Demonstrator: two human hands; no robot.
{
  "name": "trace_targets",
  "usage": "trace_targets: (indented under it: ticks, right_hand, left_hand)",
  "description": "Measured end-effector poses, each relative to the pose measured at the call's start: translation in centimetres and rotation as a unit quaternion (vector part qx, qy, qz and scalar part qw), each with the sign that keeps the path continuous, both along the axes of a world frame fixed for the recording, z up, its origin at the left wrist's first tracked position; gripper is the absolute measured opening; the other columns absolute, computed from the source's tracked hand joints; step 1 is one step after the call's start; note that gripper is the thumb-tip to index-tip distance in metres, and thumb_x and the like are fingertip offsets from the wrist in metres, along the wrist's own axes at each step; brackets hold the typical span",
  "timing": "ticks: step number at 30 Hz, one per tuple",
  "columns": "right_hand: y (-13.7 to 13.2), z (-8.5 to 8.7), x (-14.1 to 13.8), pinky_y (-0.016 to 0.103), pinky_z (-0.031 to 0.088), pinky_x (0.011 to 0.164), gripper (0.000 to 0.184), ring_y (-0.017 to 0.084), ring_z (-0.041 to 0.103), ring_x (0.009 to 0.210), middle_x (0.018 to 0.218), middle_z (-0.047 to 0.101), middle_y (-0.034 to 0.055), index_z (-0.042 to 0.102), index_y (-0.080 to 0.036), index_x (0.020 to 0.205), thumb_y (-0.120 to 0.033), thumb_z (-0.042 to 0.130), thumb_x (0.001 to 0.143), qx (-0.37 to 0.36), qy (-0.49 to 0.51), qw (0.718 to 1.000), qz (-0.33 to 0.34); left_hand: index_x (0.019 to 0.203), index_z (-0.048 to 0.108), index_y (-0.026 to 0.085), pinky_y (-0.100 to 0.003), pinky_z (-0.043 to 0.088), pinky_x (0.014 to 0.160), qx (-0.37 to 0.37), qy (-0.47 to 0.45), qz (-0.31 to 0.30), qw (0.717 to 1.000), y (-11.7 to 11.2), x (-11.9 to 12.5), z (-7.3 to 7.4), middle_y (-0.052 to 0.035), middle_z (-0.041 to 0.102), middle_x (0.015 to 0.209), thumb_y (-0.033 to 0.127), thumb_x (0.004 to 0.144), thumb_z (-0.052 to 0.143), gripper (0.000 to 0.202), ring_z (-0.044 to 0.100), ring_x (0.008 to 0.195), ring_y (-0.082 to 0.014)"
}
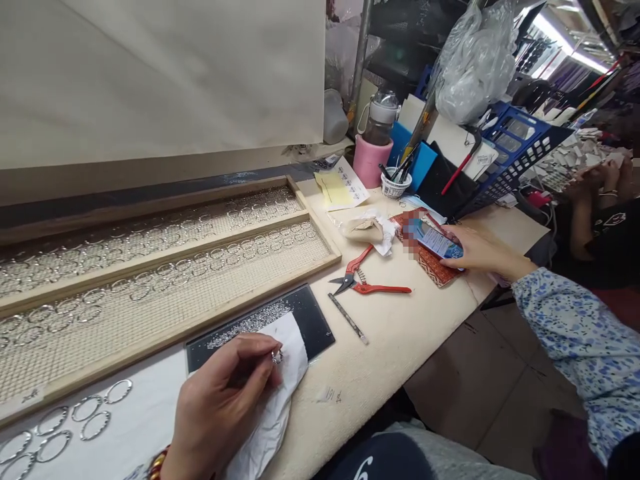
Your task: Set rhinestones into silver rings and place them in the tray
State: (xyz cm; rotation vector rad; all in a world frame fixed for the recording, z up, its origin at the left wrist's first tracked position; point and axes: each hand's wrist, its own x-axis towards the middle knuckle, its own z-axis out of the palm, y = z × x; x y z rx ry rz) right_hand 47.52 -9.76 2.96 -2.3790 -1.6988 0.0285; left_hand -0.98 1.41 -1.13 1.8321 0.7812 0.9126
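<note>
My left hand (pixel 227 387) is closed in a pinch above the white paper (pixel 285 343). A small, shiny silver ring-like piece (pixel 277 357) shows at its fingertips, partly hidden. Behind it, many tiny silver bits (pixel 257 321) lie on a black tray (pixel 313 323). My right hand (pixel 483 250) grips the edge of a phone (pixel 441 241) with a lit bluish screen, part of it pixelated. Under the phone is an orange-red patterned cloth or pouch (pixel 434 268). Several silver hoops (pixel 95 425) lie on white paper to the left of my left hand.
Wooden mesh frames (pixel 240 283) hold rows of hoops. Red-handled pliers (pixel 383 289) and a thin stick (pixel 349 319) lie mid-table. Behind stand a pink container (pixel 367 162) with a bottle, a pen cup (pixel 396 183) and a blue basket (pixel 525 133). Another person's hands (pixel 603 177) are at far right.
</note>
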Motion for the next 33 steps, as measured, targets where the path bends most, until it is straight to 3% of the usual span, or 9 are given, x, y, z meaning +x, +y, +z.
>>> trace_targets:
  ticks: [3,8,11,14,17,20,24,28,33]
  right_hand:
    - [0.6,1.9,0.3,0.050,0.052,0.086,0.088,0.036,0.063,0.100,0.116,0.067,0.0119,0.055,-0.022,0.135,-0.030,0.085,0.052,-0.077,-0.018,0.992,0.096]
    - [1.7,3.9,-0.4,0.054,0.023,0.116,0.056,0.027,0.043,0.135,0.140,0.053,-0.0009,0.051,-0.034,0.138,-0.012,0.050,0.086,-0.113,-0.060,0.963,0.238]
    - [1.2,3.2,-1.0,0.055,0.019,0.117,0.052,0.027,0.037,0.139,0.146,0.047,0.0023,0.050,-0.031,0.138,-0.010,0.040,0.091,-0.004,-0.090,0.988,0.126]
    - [0.0,1.1,-1.8,0.055,0.040,0.104,0.050,0.036,0.052,0.122,0.132,0.054,0.0206,0.049,-0.013,0.136,-0.028,0.055,0.088,0.089,-0.084,0.992,-0.024]
    - [-1.2,-1.4,-3.8,0.048,0.055,0.085,0.064,0.031,0.065,0.098,0.124,0.056,0.0223,0.042,-0.011,0.137,-0.050,0.054,0.089,0.121,-0.004,0.988,-0.099]
    - [-1.4,-3.0,-6.9,0.056,0.044,0.103,0.087,0.040,0.043,0.132,0.144,0.040,0.0232,0.033,-0.013,0.145,-0.062,0.061,0.079,0.118,0.016,0.986,-0.113]
    - [-0.5,-3.9,-10.0,0.068,0.032,0.107,0.100,0.046,0.029,0.140,0.154,0.022,0.0252,0.021,-0.013,0.151,-0.062,0.065,0.076,0.095,0.006,0.982,-0.166]
    - [0.1,-4.6,-10.8,0.070,0.025,0.110,0.097,0.045,0.025,0.142,0.155,0.020,0.0256,0.018,-0.013,0.151,-0.055,0.064,0.078,0.101,0.000,0.978,-0.184]
    - [-0.8,-5.2,-9.9,0.060,0.029,0.114,0.091,0.039,0.025,0.144,0.153,0.026,0.0229,0.021,-0.012,0.150,-0.045,0.064,0.077,0.128,0.019,0.982,-0.136]
  left_hand:
    - [0.091,0.065,0.024,-0.024,0.055,0.045,-0.011,0.014,0.008,1.000,0.0,0.0,-0.1,-0.0014,0.065,0.083,0.018,0.084,0.060,0.010,0.062,0.049,-0.0125]
    - [0.093,0.064,0.025,-0.024,0.056,0.047,-0.013,0.024,0.005,1.000,0.0,-0.4,-0.4,-0.0017,0.065,0.086,0.020,0.086,0.060,0.010,0.062,0.051,-0.0124]
    - [0.094,0.063,0.025,-0.023,0.056,0.048,-0.014,0.028,0.004,0.999,0.0,-0.6,-0.4,-0.0018,0.064,0.087,0.019,0.087,0.059,0.010,0.062,0.052,-0.0122]
    - [0.096,0.063,0.025,-0.023,0.057,0.049,-0.015,0.032,-0.008,0.999,0.1,-0.6,-0.4,-0.0014,0.064,0.087,0.018,0.088,0.058,0.011,0.063,0.053,-0.0120]
    - [0.096,0.063,0.026,-0.022,0.056,0.050,-0.022,0.036,-0.010,0.999,0.1,-0.6,-0.3,-0.0007,0.064,0.086,0.018,0.088,0.058,0.013,0.063,0.053,-0.0114]
    - [0.097,0.063,0.027,-0.023,0.056,0.049,-0.043,0.042,-0.008,0.998,0.0,-0.6,-0.3,-0.0012,0.064,0.086,0.019,0.089,0.058,0.012,0.063,0.054,-0.0122]
    - [0.097,0.063,0.027,-0.024,0.057,0.050,-0.064,0.048,-0.001,0.997,-0.2,-0.6,-0.1,-0.0014,0.064,0.088,0.020,0.089,0.058,0.012,0.064,0.056,-0.0125]
    - [0.097,0.063,0.027,-0.023,0.057,0.050,-0.057,0.042,0.000,0.997,-0.3,-0.5,0.0,-0.0006,0.064,0.087,0.018,0.088,0.059,0.013,0.064,0.055,-0.0118]
    - [0.096,0.063,0.028,-0.023,0.057,0.050,-0.057,0.043,0.003,0.997,-0.3,-0.5,0.1,-0.0005,0.064,0.086,0.016,0.088,0.057,0.015,0.064,0.056,-0.0119]
